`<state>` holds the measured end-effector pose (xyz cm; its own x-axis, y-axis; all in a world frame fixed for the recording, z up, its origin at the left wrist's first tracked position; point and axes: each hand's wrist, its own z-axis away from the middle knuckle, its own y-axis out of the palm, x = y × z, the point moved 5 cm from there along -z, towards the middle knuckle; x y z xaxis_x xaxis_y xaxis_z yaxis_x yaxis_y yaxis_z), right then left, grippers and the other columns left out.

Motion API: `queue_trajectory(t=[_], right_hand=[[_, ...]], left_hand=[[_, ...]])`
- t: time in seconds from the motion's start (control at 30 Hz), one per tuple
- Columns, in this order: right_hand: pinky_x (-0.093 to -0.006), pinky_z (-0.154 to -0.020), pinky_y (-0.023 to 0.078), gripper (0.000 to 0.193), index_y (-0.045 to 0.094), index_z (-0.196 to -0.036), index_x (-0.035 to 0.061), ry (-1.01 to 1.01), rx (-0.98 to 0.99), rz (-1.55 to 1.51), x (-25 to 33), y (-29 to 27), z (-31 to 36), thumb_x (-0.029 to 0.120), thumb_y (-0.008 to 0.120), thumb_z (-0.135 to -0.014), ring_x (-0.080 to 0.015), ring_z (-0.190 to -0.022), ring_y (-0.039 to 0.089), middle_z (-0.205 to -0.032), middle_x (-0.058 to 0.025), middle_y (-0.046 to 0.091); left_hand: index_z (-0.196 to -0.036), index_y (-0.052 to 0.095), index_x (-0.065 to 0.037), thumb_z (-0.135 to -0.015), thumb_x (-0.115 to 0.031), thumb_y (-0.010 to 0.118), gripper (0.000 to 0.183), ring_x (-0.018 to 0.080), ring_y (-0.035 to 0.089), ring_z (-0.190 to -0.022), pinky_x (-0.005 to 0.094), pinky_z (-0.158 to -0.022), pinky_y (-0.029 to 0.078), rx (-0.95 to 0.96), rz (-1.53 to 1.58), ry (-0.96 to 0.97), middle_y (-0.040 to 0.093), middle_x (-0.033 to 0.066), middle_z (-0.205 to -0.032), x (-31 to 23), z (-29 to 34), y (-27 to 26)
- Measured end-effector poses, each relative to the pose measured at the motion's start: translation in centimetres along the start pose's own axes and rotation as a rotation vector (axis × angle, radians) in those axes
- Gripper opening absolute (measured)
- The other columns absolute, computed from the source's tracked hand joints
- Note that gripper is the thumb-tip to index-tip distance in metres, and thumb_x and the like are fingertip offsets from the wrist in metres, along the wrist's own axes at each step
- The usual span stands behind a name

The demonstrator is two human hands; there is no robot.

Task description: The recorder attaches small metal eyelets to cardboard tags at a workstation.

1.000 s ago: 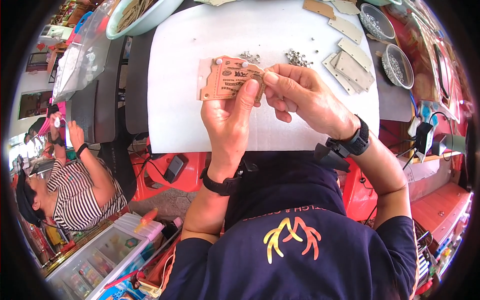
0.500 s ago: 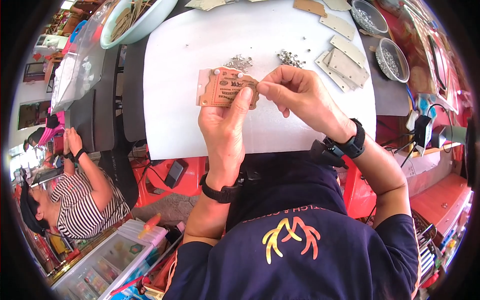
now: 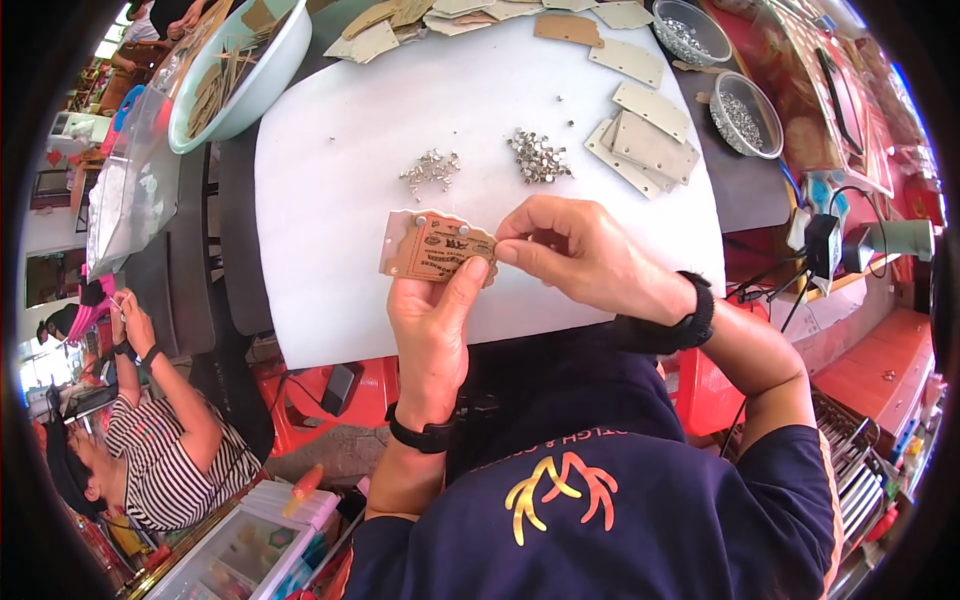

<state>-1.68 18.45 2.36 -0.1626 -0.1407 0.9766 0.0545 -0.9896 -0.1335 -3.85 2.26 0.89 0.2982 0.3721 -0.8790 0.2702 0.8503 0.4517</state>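
Note:
My left hand (image 3: 428,345) grips a brown printed leather patch (image 3: 420,248) with a pale backing piece showing behind its left and top edges. Two round metal studs sit along the patch's upper edge. My right hand (image 3: 600,255) pinches at the patch's right edge; whatever lies between thumb and forefinger is hidden. Just beyond the patch, on the white sheet (image 3: 330,290), lie a loose heap of small silvery rivet parts (image 3: 430,173) and, to its right, a denser heap of metal caps (image 3: 538,157).
Pale pieces with holes (image 3: 655,148) overlap at the right. Two clear bowls of metal parts, a nearer one (image 3: 740,115) and a farther one (image 3: 690,32), stand beyond. A pale basin (image 3: 292,75) holds brown scraps at far left. Another person (image 3: 165,440) sits at left.
The view has shifted, so the sheet and heaps appear lower and further left. Both hands stay at the patch, a little nearer to my body; my right fingers still pinch by its right edge.

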Motion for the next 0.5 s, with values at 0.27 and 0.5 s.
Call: queue_trajectory(t=[0.27,0.5], right_hand=[[-0.0334,-0.062,0.049,0.011,0.066,-0.089,0.0026,-0.342,-0.32,0.777,3.9,-9.3,-2.3,0.013,0.067,-0.085,-0.0224,-0.065,0.062,-0.08,-0.0086,0.065],[-0.0393,-0.067,0.05,0.009,0.067,-0.087,0.0061,-0.477,-0.149,0.989,2.6,-8.8,-3.3,0.015,0.064,-0.085,-0.0322,-0.073,0.063,-0.082,-0.0105,0.064]], left_hand=[[-0.13,0.051,-0.004,-0.091,0.002,0.062,0.041,0.0137,0.06,-0.093,0.0323,-0.079,0.049,-0.079,-0.121,0.079,0.062,0.0041,-0.107,-0.5,-0.3,-2.0],[-0.131,0.05,-0.004,-0.091,0.001,0.063,0.043,0.014,0.06,-0.093,0.0318,-0.079,0.049,-0.079,-0.102,0.062,0.063,0.0046,-0.107,-0.3,-0.4,-1.9]])
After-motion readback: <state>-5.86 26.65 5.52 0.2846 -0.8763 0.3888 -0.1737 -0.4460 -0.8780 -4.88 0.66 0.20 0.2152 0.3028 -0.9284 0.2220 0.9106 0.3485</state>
